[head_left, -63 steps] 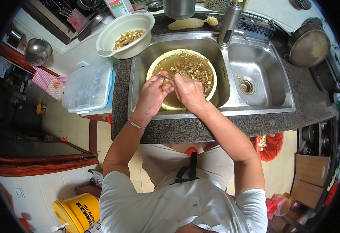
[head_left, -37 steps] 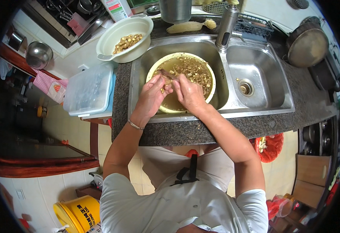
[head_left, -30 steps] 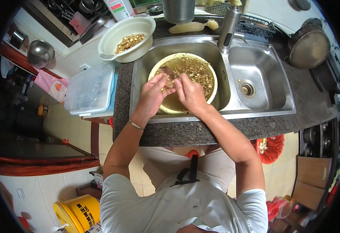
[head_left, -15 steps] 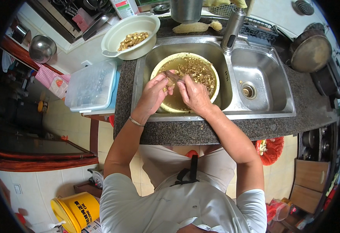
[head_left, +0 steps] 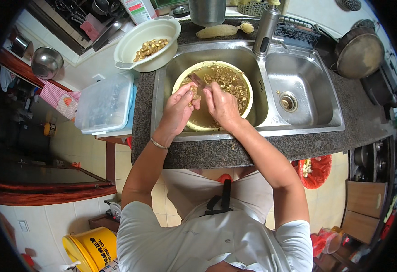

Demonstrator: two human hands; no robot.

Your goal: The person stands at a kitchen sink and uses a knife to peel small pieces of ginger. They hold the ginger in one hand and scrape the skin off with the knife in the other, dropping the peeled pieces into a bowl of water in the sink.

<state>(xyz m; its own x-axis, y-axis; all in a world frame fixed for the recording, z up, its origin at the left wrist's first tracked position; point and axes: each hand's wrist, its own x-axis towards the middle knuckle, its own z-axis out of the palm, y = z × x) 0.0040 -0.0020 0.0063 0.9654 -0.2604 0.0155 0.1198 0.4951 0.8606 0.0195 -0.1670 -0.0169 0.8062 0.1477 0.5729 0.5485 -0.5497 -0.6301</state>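
My left hand point(head_left: 175, 113) is closed round a knobbly light-brown root piece point(head_left: 194, 94), held over a pale yellow basin point(head_left: 179, 84) in the left sink bowl. Beside it, my right hand point(head_left: 224, 108) grips a small knife, its handle hidden in the fingers. The knife's dark, flat blade point(head_left: 196, 79) points up and left, just above the root. Murky brownish water fills the basin, with many peelings and scraps point(head_left: 232, 84) floating on its right side. On the counter at the left, a white bowl point(head_left: 167, 51) holds a heap of brown root pieces point(head_left: 150, 49) with pale yellow cut spots.
The tap point(head_left: 266, 31) stands between the two sink bowls; the right one has a drain point(head_left: 288, 101). Behind the sink lie a pale brush point(head_left: 223, 31) and a metal pot point(head_left: 207, 11). A lidded plastic box point(head_left: 105, 102) stands left, a pan point(head_left: 359, 56) right.
The knife and my right hand have drawn slightly away from the root, which now shows more in my left fingers. The whole view has shifted a little.
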